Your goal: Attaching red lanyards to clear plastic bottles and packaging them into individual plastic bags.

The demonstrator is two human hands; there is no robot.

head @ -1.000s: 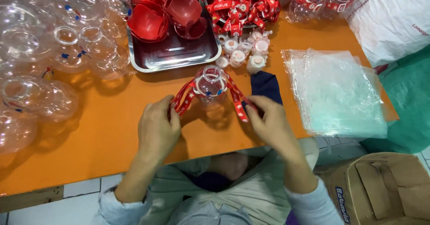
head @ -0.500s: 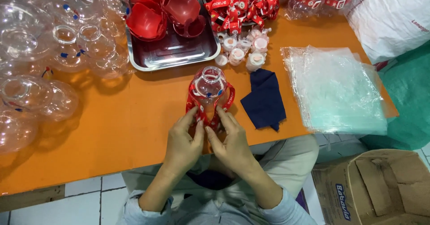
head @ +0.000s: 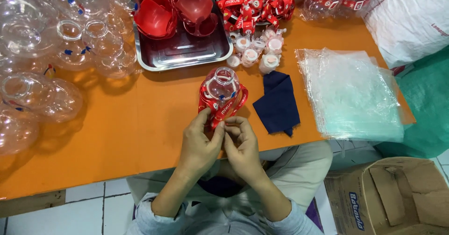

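A small clear plastic bottle (head: 220, 86) stands upright on the orange table (head: 140, 122), with a red printed strap (head: 209, 105) looped round it. My left hand (head: 199, 146) and my right hand (head: 242, 146) meet just in front of the bottle, fingertips pinching the strap's loose ends together. Both hands rest near the table's front edge.
A steel tray (head: 187, 50) with red cups (head: 194, 3) sits behind the bottle. Many clear bottles (head: 61, 52) crowd the left. More red straps (head: 255, 1), small white caps (head: 257, 48), a dark blue cloth (head: 278, 101), clear plastic bags (head: 351, 94) and a cardboard box (head: 393, 197) lie to the right.
My hands, which held the strap's ends spread wide on either side of the bottle, have come together in front of it, and the strap now wraps the bottle.
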